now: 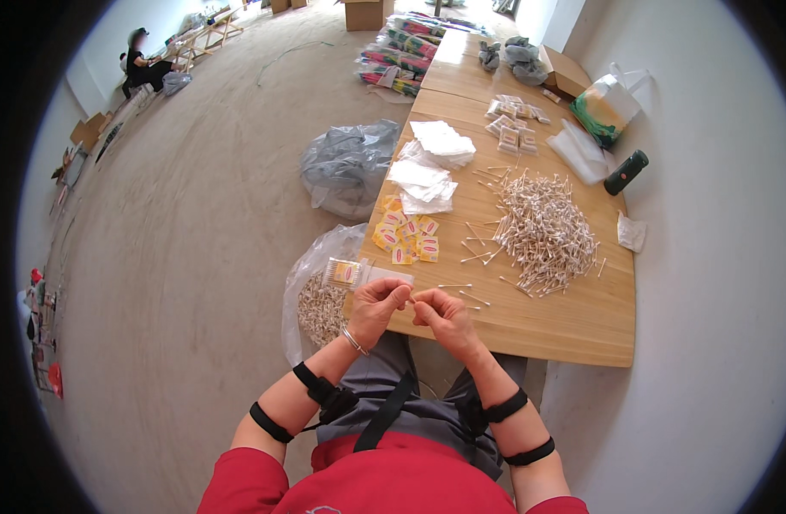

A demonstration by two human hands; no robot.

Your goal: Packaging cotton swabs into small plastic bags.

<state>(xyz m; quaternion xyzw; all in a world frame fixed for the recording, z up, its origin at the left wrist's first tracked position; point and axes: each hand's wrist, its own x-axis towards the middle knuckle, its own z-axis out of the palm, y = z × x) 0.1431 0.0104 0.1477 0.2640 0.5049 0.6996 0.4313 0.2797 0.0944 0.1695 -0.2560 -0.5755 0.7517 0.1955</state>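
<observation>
My left hand [377,307] and my right hand [447,317] meet at the table's near edge, fingertips pinched close together. Whatever sits between them is too small to make out. Beside my left hand lies a clear pack of cotton swabs [343,273] with a yellow label, and a white plastic sleeve [382,273] reaches from it under the fingers. A few loose swabs [474,297] lie just beyond my right hand. Farther right spreads a big heap of cotton swabs [547,231]. Yellow-and-white cards [405,236] are scattered beyond my left hand, with stacked white sleeves [423,182] behind them.
Filled swab packs [514,124] sit farther back on the wooden table [547,334]. A dark bottle [626,172] and a plastic bag [605,107] stand by the wall. Left of the table are an open bag of swabs [322,310] and a grey bag [350,171]. Someone sits far left.
</observation>
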